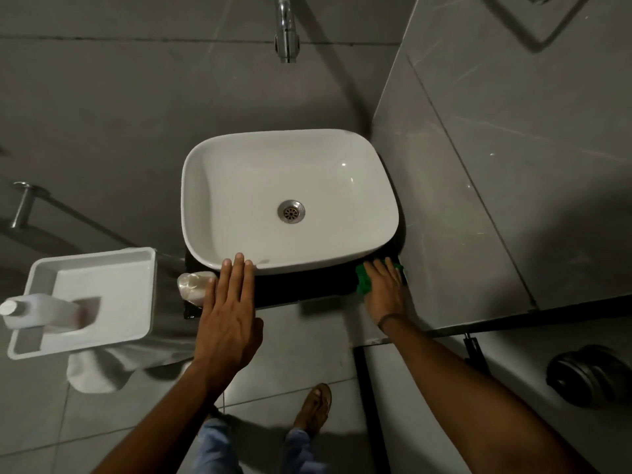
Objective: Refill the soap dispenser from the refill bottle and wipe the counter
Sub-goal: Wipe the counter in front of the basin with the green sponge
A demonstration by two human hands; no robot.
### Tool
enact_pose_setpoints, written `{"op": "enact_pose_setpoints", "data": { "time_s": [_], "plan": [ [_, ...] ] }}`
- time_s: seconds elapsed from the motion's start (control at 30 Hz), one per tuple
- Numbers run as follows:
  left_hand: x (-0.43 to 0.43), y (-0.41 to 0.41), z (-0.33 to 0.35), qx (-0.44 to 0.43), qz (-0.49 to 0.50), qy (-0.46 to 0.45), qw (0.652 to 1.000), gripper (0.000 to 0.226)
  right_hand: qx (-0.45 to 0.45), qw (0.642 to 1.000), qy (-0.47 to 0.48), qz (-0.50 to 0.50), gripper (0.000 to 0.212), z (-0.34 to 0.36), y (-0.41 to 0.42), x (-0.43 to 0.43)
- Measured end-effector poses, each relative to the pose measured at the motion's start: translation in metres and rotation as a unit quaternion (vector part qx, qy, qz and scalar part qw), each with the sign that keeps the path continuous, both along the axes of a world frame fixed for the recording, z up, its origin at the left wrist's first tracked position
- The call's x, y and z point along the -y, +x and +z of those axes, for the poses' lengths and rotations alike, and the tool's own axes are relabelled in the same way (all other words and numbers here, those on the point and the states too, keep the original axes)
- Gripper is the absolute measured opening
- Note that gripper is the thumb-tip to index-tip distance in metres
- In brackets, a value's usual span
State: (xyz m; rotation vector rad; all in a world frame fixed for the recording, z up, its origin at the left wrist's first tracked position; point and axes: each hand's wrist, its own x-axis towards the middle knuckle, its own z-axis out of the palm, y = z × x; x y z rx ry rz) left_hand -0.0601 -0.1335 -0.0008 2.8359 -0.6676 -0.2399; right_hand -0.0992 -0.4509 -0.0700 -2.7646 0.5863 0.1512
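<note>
The right hand [384, 289] presses a crumpled green cloth [363, 282] with straight fingers onto the black counter [301, 293], at the near right corner of the white rectangular ceramic basin [191, 200]. The left hand [227, 323] lies flat and open, its fingertips at the basin's near rim, just beside the clear plastic soap dispenser [193, 285]. At far left, the white capped refill bottle [41, 311] stands in a white plastic tray [102, 265].

We've got a white basin [239, 186] on the bench [307, 292], tap [286, 32] above, white tray [113, 280] beyond the bench's left edge.
</note>
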Motion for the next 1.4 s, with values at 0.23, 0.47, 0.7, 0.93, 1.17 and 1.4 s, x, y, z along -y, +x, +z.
{"op": "enact_pose_setpoints", "data": {
  "time_s": [0.23, 0.47, 0.7, 0.93, 1.17, 1.4],
  "plan": [
    [-0.001, 0.001, 0.004, -0.007, -0.004, -0.001, 1.0, 0.104, 0.025, 0.989, 0.031, 0.144, 0.085, -0.012, -0.027, -0.058],
    [-0.001, 0.002, 0.007, -0.013, -0.008, -0.001, 1.0, 0.102, 0.025, 0.999, 0.012, 0.04, 0.079, -0.006, 0.011, -0.083],
    [-0.005, 0.004, 0.007, -0.014, -0.014, -0.005, 1.0, 0.102, 0.035, 0.98, 0.017, 0.197, 0.078, -0.019, -0.011, -0.101],
    [-0.002, 0.003, 0.005, -0.022, -0.004, -0.017, 1.0, 0.098, 0.045, 0.986, 0.043, 0.152, 0.084, -0.011, 0.017, -0.165],
    [-0.008, 0.005, 0.003, -0.01, -0.011, -0.028, 1.0, 0.096, 0.019, 0.979, 0.007, 0.204, 0.073, -0.011, 0.005, -0.138],
    [-0.009, 0.005, 0.003, -0.011, -0.015, -0.02, 1.0, 0.088, 0.035, 0.97, 0.081, 0.225, 0.078, -0.008, 0.003, -0.178]
  ]
}}
